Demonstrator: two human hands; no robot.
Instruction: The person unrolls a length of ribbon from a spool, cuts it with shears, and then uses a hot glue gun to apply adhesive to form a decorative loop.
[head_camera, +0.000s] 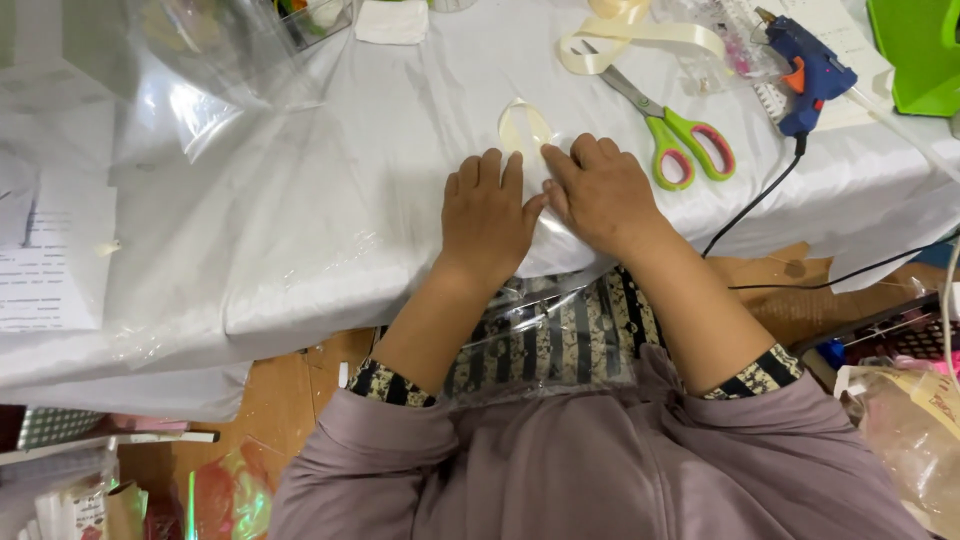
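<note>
Pressing down flat is what's going on: both palms sit side by side near the front edge of the desk (300, 250), on a clear plastic sheet (560, 235) that hangs over that edge into the lap. Left hand (487, 215) lies open with fingers together, gripping nothing; right hand (600, 190) is the same, its forefinger touching a cream ribbon loop (523, 125) just past the fingertips. My take: keep the palms flat and the pressure even, since that film looks slick and crinkly and probably creeps on the white cloth. More cream ribbon (630, 35), satiny and curled, lies toward the back edge, with green-handled scissors (670, 125) beside it. A blue glue gun (810, 70) rests near the back right corner, well apart from both hands.
</note>
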